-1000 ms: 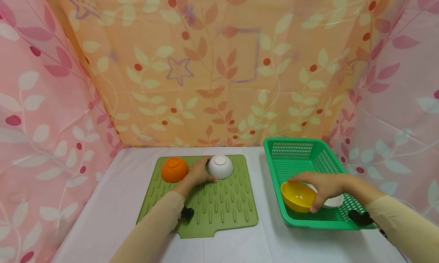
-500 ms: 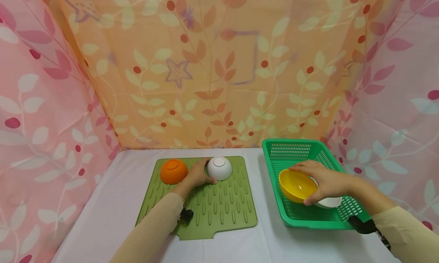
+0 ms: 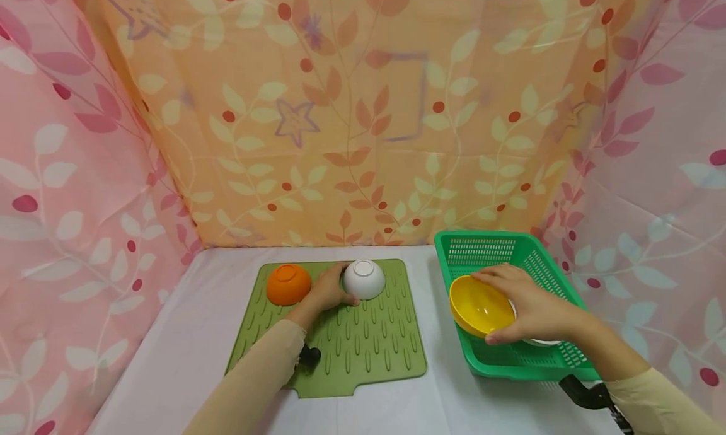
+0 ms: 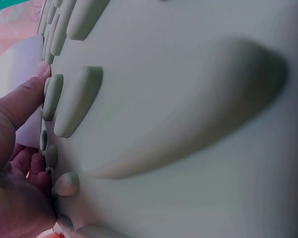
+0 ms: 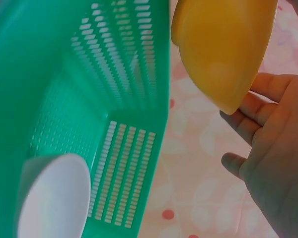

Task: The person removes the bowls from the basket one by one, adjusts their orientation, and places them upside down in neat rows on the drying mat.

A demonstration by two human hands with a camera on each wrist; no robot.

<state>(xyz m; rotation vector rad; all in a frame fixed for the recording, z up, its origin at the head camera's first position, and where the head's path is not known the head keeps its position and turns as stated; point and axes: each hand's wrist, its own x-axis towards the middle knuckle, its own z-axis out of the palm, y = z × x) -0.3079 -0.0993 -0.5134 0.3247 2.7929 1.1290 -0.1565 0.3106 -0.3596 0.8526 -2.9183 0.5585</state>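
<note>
Tilting with its hollow partly toward the head camera, a yellow bowl (image 3: 479,309) is held by the right hand (image 3: 533,309), its rim spanned by a wide grip, thumb at the near side and fingers at the far side. Beneath and around that grip, a green basket (image 3: 482,235) is seen with slotted walls; whether its edge is touched by the yellow bowl cannot be told. Below the same palm, a second white bowl (image 5: 57,198) is partly hidden inside the basket.

Well apart, on the other side, an upturned white bowl (image 3: 365,280) is clasped at its side by the left hand (image 3: 328,290), the thumb placed in front and the fingers curled behind. Just beside that grip, on its outer side, an upturned orange bowl (image 3: 288,285) is set on the same ridged green mat (image 3: 377,356). Beneath the mat, a table (image 3: 403,413) is covered in white; beyond both grips, a leaf-patterned curtain (image 3: 351,164) is hung.
</note>
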